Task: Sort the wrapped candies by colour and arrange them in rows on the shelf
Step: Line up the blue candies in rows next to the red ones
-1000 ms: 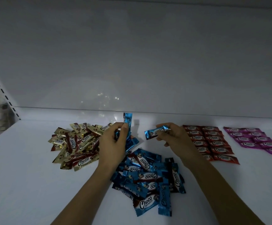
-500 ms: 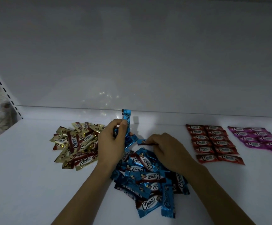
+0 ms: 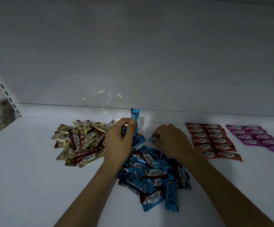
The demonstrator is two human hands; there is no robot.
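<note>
A pale back panel fills the upper half of the view, with a slotted upright at its left edge. Below it lies the white shelf, dimly lit, and it carries all the candies.

The blue heap is the biggest group: a loose, unsorted pile in the middle of the shelf, nearest the person, between the two forearms. To its left, further back, sits the gold heap, also jumbled. Right of the hands the red candies lie flat in two neat columns, and beyond them, near the right edge, the purple candies lie in two columns as well.

The left hand is curled round a small bunch of blue wrappers. One upright blue candy stands above the thumb, and more fan out under the palm. The right hand is knuckles-up, low over the far edge of the blue heap, its fingers bent and pinching one end of a single blue candy — whether that piece touches the shelf cannot be told.
</note>
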